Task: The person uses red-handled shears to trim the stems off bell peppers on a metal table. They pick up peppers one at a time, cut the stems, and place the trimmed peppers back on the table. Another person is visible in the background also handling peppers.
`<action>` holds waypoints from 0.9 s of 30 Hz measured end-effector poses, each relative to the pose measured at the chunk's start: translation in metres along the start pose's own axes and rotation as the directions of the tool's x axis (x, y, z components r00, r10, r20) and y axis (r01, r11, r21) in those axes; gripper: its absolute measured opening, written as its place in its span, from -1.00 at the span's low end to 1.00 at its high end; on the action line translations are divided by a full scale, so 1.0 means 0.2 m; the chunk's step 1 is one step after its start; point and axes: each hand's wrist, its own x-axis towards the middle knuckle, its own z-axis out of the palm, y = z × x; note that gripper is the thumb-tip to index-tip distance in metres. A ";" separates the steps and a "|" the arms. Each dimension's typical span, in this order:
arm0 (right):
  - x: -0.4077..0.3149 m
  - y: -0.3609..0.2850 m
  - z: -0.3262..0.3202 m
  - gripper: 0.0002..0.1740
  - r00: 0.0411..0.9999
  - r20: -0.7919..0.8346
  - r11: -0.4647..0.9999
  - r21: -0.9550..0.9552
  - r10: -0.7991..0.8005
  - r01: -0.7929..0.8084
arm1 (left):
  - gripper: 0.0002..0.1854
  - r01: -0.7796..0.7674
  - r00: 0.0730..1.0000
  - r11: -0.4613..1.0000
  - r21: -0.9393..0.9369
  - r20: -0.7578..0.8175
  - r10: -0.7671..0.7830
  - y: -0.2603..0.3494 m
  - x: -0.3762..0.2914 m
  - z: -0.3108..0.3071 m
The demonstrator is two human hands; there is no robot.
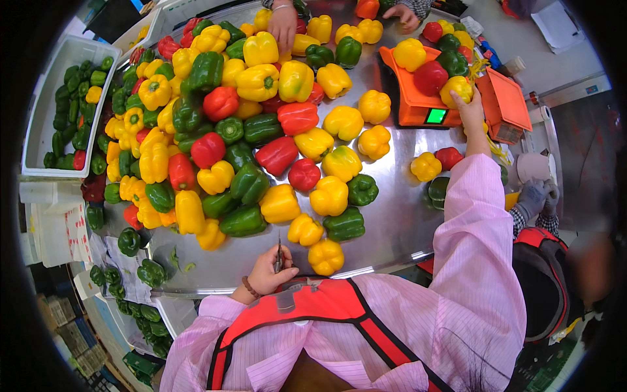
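Note:
My right hand point(470, 105) reaches out to the orange weighing scale point(421, 105) and has its fingers around a yellow bell pepper point(451, 90) at the edge of the pan. Beside it in the pan lie a red bell pepper point(430, 78) and another yellow pepper point(409, 54). The scale's small display glows green. Close to my body, my left hand point(272, 269) grips a small pointed cutting tool point(279, 257), its tip upward; whether it is a knife or snips is unclear. Near that hand sits a yellow pepper point(326, 257) at the metal table's point(387, 220) front edge.
A large heap of yellow, red and green peppers point(220, 103) covers the table's left and middle. Another person's hands point(284, 24) work at the far side; gloved hands point(534, 198) are at right. A white crate point(29, 142) holds green peppers. An orange box point(504, 105) stands beside the scale.

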 end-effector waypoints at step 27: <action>-0.60 -0.98 0.27 -0.39 0.798 0.128 0.786 0.325 -0.588 0.526 | -0.66 0.021 1.000 0.999 0.024 0.016 -0.022 0.02 0.09 -0.03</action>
